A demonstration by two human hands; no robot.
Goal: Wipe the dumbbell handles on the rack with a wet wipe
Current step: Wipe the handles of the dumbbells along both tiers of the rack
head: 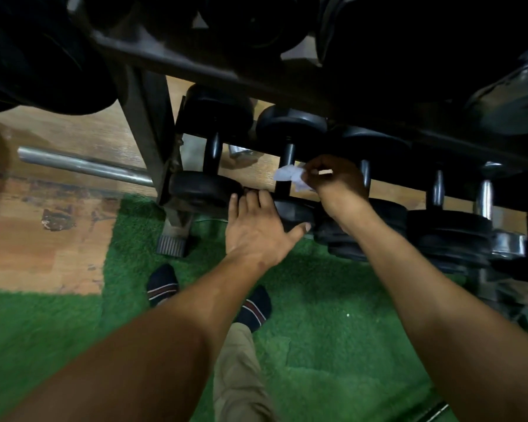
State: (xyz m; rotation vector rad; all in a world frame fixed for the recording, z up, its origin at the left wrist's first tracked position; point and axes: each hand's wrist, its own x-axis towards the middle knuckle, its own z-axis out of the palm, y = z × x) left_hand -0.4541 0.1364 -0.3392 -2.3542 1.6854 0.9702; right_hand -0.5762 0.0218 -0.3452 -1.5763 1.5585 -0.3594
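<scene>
Two hands work at the black metal rack (153, 53). The right hand (336, 184) pinches a crumpled white wet wipe (288, 175) beside a black dumbbell handle (285, 169), whose long axis runs away from the person. The left hand (256, 229) lies flat on that dumbbell's near round black weight (296, 213), fingers straight.

Dim, soft-focus wide-angle view: the rack (256, 68) sinks into black shadow, edges bend, metal handles glint faintly.

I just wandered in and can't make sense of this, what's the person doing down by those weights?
A person is cleaning dumbbells on the bottom shelf of a rack. The right hand pinches a crumpled white wipe against the handle of the second dumbbell from the left. The left hand, fingers straight, rests on that dumbbell's near end. They stand in socks on green turf.
</scene>
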